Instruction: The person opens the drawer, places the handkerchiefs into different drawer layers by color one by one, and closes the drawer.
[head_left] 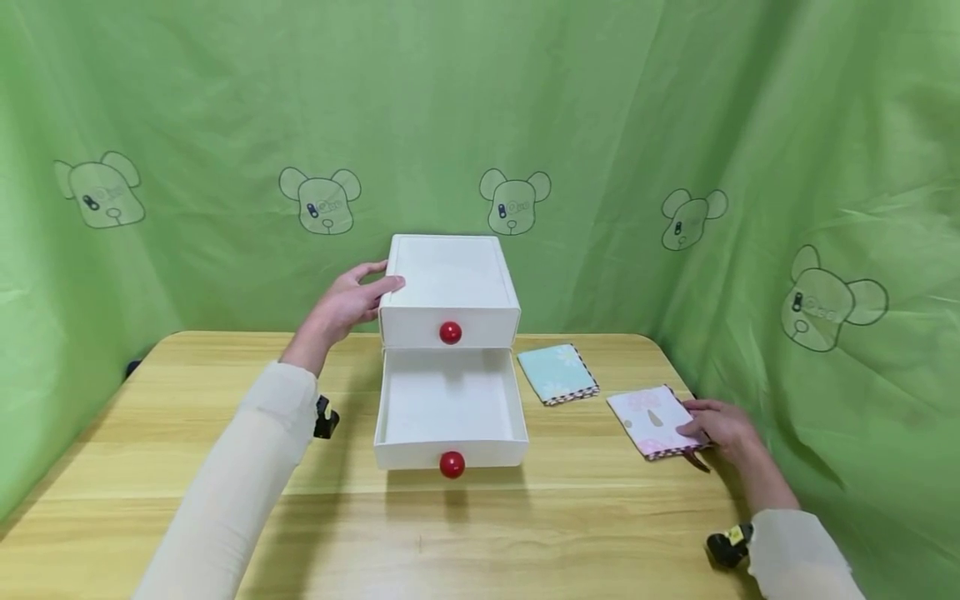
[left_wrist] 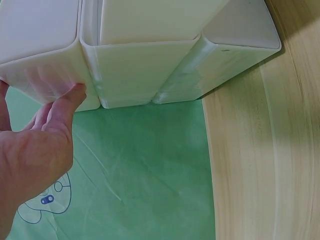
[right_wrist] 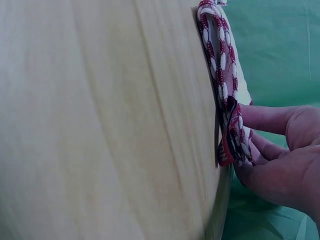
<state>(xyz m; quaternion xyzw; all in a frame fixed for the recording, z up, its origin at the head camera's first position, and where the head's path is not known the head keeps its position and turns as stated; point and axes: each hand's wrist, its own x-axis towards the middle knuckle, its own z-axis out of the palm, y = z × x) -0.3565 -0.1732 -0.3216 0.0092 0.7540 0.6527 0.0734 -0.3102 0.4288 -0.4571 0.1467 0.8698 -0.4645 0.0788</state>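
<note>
A white two-drawer box [head_left: 450, 275] stands mid-table. Its top drawer with a red knob [head_left: 450, 332] is closed, and the bottom drawer [head_left: 450, 408] is pulled out and holds nothing. My left hand [head_left: 375, 279] rests against the box's upper left side, thumb at the top edge; the left wrist view has that hand [left_wrist: 55, 120] touching the box [left_wrist: 150, 65] with fairly straight fingers. At the right table edge my right hand [head_left: 693, 421] pinches the near edge of a folded pink cloth [head_left: 651, 419]. In the right wrist view the fingers [right_wrist: 270, 120] grip its red-patterned hem [right_wrist: 220, 65].
A folded light-blue cloth [head_left: 558, 372] lies flat between the box and the pink cloth. The wooden table [head_left: 187, 450] is ringed by a green backdrop [head_left: 187, 108] close behind and at both sides. The open drawer's red knob [head_left: 452, 464] juts toward me.
</note>
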